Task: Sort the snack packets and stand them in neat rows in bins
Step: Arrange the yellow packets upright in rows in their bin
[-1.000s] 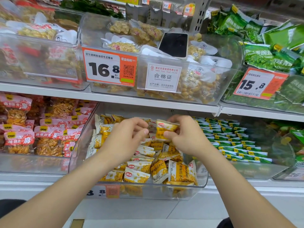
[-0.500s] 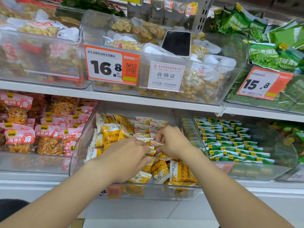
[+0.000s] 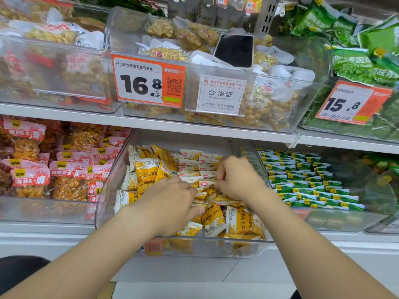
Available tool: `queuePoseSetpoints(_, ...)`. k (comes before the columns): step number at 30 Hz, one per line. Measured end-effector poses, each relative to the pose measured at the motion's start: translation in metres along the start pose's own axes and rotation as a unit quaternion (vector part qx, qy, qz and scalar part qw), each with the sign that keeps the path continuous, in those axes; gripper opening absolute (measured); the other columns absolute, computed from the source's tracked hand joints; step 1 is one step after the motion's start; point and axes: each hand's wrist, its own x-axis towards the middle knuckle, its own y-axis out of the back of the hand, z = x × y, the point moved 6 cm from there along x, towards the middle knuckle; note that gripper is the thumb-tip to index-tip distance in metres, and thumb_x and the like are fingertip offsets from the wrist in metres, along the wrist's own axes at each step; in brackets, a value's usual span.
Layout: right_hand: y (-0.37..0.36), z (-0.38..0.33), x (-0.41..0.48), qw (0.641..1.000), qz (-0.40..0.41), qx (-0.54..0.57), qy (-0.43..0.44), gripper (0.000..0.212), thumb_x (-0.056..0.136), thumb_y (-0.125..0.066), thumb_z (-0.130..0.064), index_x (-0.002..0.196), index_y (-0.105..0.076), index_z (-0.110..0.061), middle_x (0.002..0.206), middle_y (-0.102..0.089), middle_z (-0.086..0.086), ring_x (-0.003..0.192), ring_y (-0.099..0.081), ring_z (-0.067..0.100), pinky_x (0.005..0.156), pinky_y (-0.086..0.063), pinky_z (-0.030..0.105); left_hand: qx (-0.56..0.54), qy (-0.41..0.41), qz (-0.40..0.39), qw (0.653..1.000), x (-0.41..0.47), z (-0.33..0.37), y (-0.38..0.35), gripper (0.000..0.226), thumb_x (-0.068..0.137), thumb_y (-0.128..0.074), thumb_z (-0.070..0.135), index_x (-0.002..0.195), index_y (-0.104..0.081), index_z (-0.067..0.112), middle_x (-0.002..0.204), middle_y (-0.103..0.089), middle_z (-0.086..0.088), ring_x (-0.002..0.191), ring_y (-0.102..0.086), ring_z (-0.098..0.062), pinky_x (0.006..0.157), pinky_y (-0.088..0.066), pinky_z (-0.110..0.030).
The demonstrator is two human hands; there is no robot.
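Pinching the top edge of one small yellow-and-white foil snack packet (image 3: pixel 206 183), the right hand (image 3: pixel 239 182) has its fingers curled tight, knuckles up, mid-way into the clear plastic bin (image 3: pixel 205 248). The packet sits just left of that hand's fingertips, between the two hands, and its long axis looks to run left-right across the bin, top edge up. The left hand (image 3: pixel 170 203) is just on the packet's other side with fingers curled down into the pile; can't tell if it grips a packet or only steadies them. The right hand is nearer and has the grip. My read on the target: the stood rows of white-topped packets (image 3: pixel 194 162) directly beyond both hands, toward the back of the bin, so the move is a short push forward and down into the front row. In the way: loose yellow packets (image 3: pixel 241 223) lying flat and overlapping below both wrists, and tilted yellow packets (image 3: pixel 145 173) beyond the left hand, leaning against the rows. Right of the right hand is the bin's clear side wall (image 3: pixel 250 160), then neat green packets (image 3: pixel 302 180) next door. A black phone (image 3: pixel 235 50) lies well above, on the upper shelf.
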Motion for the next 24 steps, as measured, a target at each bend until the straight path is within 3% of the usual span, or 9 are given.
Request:
queuePoseSetpoints(3,0.011,0.004,-0.01,0.999,-0.012,0.036,0.03,0.017,0.085,-0.082,-0.024,0.072,-0.071,-0.024,0.077,-0.07,-0.006,0.082,-0.069,0.012,0.08,-0.062,0.035,-0.019,-0.001,0.015,1.0,-0.001,-0.003,0.001,0.055,0.105,-0.03,0.064,0.133,-0.058,0.025,0.128,-0.064,0.004,0.121,-0.051,-0.021,0.105,-0.044,-0.04)
queuePoseSetpoints(5,0.007,-0.003,-0.02,0.995,-0.061,0.054,0.059,0.018,0.082,-0.086,-0.038,0.078,-0.076,-0.023,0.074,-0.071,-0.009,0.08,-0.066,0.005,0.081,-0.06,0.033,-0.025,0.0,0.028,0.999,-0.002,-0.006,0.004,0.051,0.105,-0.035,0.063,0.127,-0.06,0.025,0.121,-0.066,0.004,0.117,-0.054,-0.02,0.1,-0.046,-0.039)
queuePoseSetpoints(7,-0.006,-0.012,-0.027,0.992,-0.106,0.011,0.071,0.037,0.077,-0.085,-0.053,0.096,-0.077,-0.023,0.087,-0.07,-0.005,0.095,-0.062,0.012,0.086,-0.058,0.037,-0.026,-0.001,0.038,0.999,-0.003,-0.006,0.005,0.047,0.105,-0.037,0.061,0.124,-0.061,0.025,0.119,-0.066,0.004,0.115,-0.055,-0.02,0.097,-0.046,-0.038)
queuePoseSetpoints(9,-0.017,-0.017,-0.028,0.987,-0.133,-0.051,0.07,0.049,0.075,-0.083,-0.057,0.103,-0.076,-0.018,0.096,-0.067,0.0,0.102,-0.06,0.022,0.087,-0.058,0.044,-0.029,-0.002,0.042,0.999,-0.004,-0.006,0.005,0.046,0.104,-0.039,0.06,0.123,-0.061,0.025,0.118,-0.066,0.004,0.116,-0.055,-0.02,0.097,-0.046,-0.037)
queuePoseSetpoints(13,-0.016,-0.014,-0.028,0.974,-0.2,-0.083,0.066,0.033,0.078,-0.086,-0.046,0.099,-0.078,-0.023,0.1,-0.069,-0.004,0.103,-0.063,0.022,0.086,-0.058,0.036,-0.044,-0.005,0.044,0.998,-0.006,-0.007,0.005,0.047,0.104,-0.04,0.06,0.128,-0.06,0.024,0.122,-0.066,0.004,0.119,-0.054,-0.019,0.099,-0.046,-0.037)
queuePoseSetpoints(18,-0.004,0.002,-0.029,0.983,-0.166,-0.017,0.071,0.021,0.08,-0.089,-0.04,0.092,-0.08,-0.026,0.089,-0.065,-0.013,0.09,-0.056,0.009,0.083,-0.054,0.031,-0.052,-0.01,0.041,0.998,-0.007,-0.008,0.007,0.047,0.105,-0.041,0.058,0.13,-0.059,0.024,0.124,-0.066,0.005,0.121,-0.054,-0.018,0.101,-0.047,-0.037)
queuePoseSetpoints(21,0.003,0.01,-0.024,0.988,-0.132,0.028,0.075,0.02,0.083,-0.088,-0.041,0.09,-0.073,-0.031,0.089,-0.06,-0.01,0.086,-0.05,0.007,0.069,-0.043,0.026,-0.05,-0.011,0.041,0.998,-0.006,-0.008,0.007,0.048,0.105,-0.041,0.059,0.131,-0.06,0.023,0.123,-0.066,0.004,0.12,-0.054,-0.018,0.101,-0.048,-0.037)
queuePoseSetpoints(24,0.007,0.014,-0.019,0.992,-0.073,0.063,0.077,0.022,0.082,-0.089,-0.038,0.087,-0.069,-0.031,0.095,-0.064,-0.008,0.099,-0.056,0.013,0.081,-0.05,0.032,-0.048,-0.011,0.042,0.998,-0.006,-0.007,0.007,0.047,0.105,-0.041,0.058,0.13,-0.06,0.023,0.122,-0.066,0.005,0.118,-0.054,-0.017,0.1,-0.048,-0.037)
